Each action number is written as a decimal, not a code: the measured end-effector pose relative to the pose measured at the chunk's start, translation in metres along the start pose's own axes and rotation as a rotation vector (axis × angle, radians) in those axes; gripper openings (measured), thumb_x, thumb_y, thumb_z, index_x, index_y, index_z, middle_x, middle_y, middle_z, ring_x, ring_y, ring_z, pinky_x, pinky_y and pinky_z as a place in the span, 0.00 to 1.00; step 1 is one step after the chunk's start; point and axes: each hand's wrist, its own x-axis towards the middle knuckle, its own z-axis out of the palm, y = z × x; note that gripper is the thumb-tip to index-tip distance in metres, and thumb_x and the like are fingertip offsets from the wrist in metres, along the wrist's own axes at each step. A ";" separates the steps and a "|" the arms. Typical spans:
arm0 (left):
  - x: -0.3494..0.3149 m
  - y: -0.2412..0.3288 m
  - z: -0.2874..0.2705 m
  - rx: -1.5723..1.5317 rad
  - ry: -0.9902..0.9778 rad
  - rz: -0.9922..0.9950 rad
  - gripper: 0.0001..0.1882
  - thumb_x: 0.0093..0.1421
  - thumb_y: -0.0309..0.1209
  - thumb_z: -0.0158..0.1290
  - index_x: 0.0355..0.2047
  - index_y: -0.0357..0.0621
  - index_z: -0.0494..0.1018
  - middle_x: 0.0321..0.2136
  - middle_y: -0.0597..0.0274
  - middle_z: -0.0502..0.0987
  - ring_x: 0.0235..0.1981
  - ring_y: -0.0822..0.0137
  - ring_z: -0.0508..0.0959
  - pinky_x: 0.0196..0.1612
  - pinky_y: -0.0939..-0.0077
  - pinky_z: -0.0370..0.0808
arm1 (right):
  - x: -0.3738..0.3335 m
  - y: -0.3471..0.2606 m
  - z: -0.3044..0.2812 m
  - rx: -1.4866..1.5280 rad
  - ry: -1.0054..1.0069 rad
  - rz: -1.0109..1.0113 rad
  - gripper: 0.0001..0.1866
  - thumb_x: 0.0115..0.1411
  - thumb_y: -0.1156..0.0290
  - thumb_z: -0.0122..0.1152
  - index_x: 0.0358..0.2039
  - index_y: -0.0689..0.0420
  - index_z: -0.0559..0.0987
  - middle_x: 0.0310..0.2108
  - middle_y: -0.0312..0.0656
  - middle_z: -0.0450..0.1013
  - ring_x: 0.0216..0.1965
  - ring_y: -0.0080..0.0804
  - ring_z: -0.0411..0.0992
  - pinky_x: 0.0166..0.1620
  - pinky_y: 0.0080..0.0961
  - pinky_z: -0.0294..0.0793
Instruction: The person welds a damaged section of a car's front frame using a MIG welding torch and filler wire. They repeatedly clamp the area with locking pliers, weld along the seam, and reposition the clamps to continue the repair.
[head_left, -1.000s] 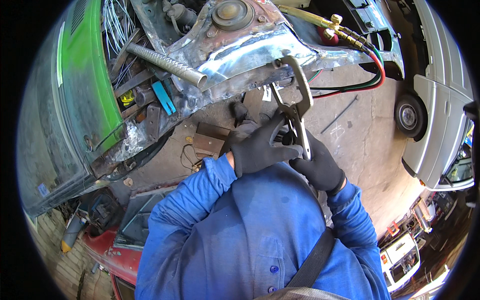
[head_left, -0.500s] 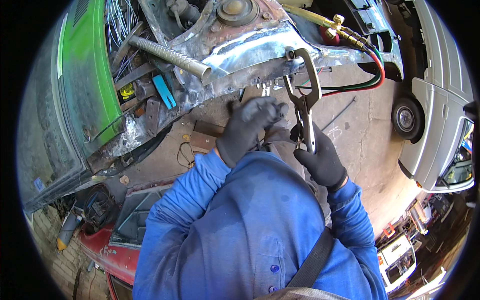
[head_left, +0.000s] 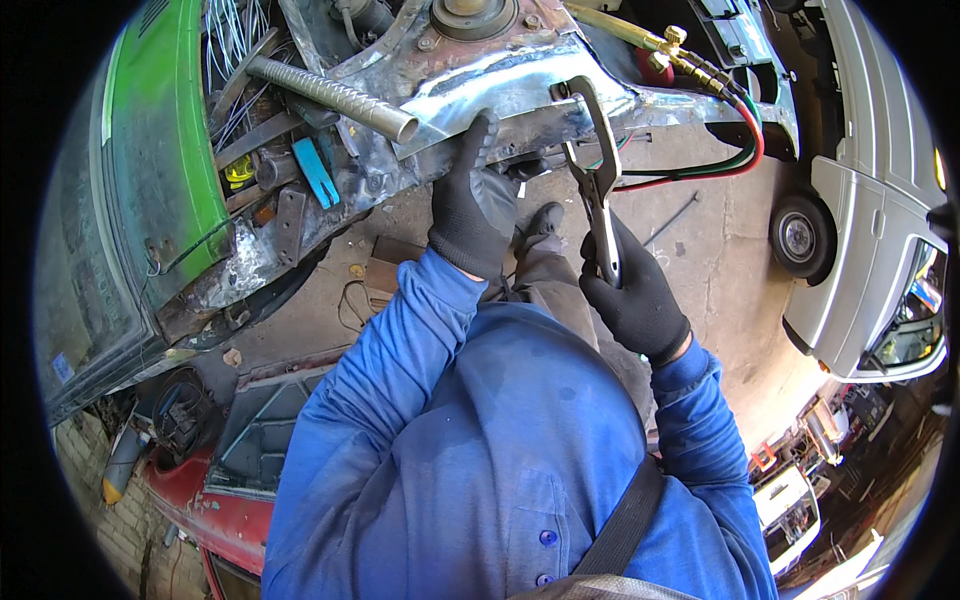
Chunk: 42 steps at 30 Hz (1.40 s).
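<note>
My left hand (head_left: 474,205), in a black glove, is raised to the bare metal body panel (head_left: 540,128). Its fingers are stretched upward against the panel's edge, and its thumb side points right. In my right hand (head_left: 637,300), also gloved, are the handles of locking C-clamp pliers (head_left: 604,180). Their wide curved jaws reach up around the panel's lower edge. The upper jaw's tip sits by a small hole or tab on the panel; whether the jaws bite on it I cannot tell.
A ribbed metal tube (head_left: 335,98) lies on the car body, above a blue tool-like piece (head_left: 316,172). A brass gas torch (head_left: 655,45) rests at the upper right, with its red hose (head_left: 745,160) hanging. Beyond stands a silver vehicle (head_left: 860,240).
My left hand has gone up from near my body to the panel, its curled fingers now straightened. My right hand and the pliers have shifted slightly left and up.
</note>
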 end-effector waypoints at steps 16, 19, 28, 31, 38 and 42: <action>0.006 0.017 0.012 -0.416 -0.049 -0.237 0.32 0.74 0.49 0.56 0.72 0.48 0.66 0.65 0.50 0.76 0.64 0.50 0.80 0.64 0.46 0.81 | -0.004 0.006 0.001 0.031 0.021 -0.042 0.33 0.59 0.77 0.61 0.67 0.62 0.71 0.47 0.42 0.75 0.49 0.32 0.74 0.58 0.34 0.75; 0.007 0.016 0.010 -0.419 -0.046 -0.241 0.31 0.75 0.47 0.55 0.72 0.48 0.66 0.65 0.51 0.76 0.64 0.50 0.79 0.65 0.46 0.80 | -0.002 0.005 0.000 -0.003 0.020 -0.123 0.37 0.59 0.77 0.61 0.70 0.61 0.68 0.49 0.43 0.75 0.50 0.34 0.75 0.60 0.36 0.75; 0.005 -0.006 -0.028 0.368 -0.299 0.251 0.20 0.73 0.30 0.57 0.64 0.44 0.75 0.56 0.48 0.82 0.56 0.51 0.84 0.60 0.53 0.83 | -0.004 0.002 -0.002 0.044 0.020 -0.054 0.39 0.57 0.77 0.61 0.72 0.62 0.68 0.57 0.46 0.76 0.61 0.36 0.74 0.69 0.36 0.69; 0.010 -0.013 -0.045 0.959 -0.437 0.586 0.19 0.68 0.16 0.57 0.58 0.41 0.79 0.53 0.46 0.85 0.52 0.50 0.86 0.59 0.57 0.83 | -0.012 0.004 -0.009 0.148 -0.011 0.086 0.40 0.56 0.77 0.62 0.72 0.63 0.68 0.60 0.46 0.76 0.65 0.36 0.72 0.71 0.36 0.65; 0.036 -0.047 -0.022 0.950 -0.231 0.655 0.15 0.72 0.29 0.58 0.56 0.43 0.83 0.54 0.55 0.85 0.55 0.58 0.85 0.59 0.63 0.80 | -0.046 0.012 -0.033 0.011 -0.135 0.116 0.44 0.53 0.75 0.63 0.74 0.63 0.67 0.64 0.48 0.74 0.67 0.38 0.70 0.74 0.37 0.62; 0.043 -0.058 -0.022 1.081 -0.135 0.579 0.17 0.70 0.35 0.61 0.56 0.45 0.83 0.54 0.57 0.86 0.54 0.53 0.84 0.60 0.58 0.78 | -0.063 0.024 -0.046 -0.097 -0.212 0.106 0.43 0.51 0.73 0.64 0.70 0.63 0.70 0.61 0.47 0.74 0.66 0.40 0.70 0.73 0.38 0.63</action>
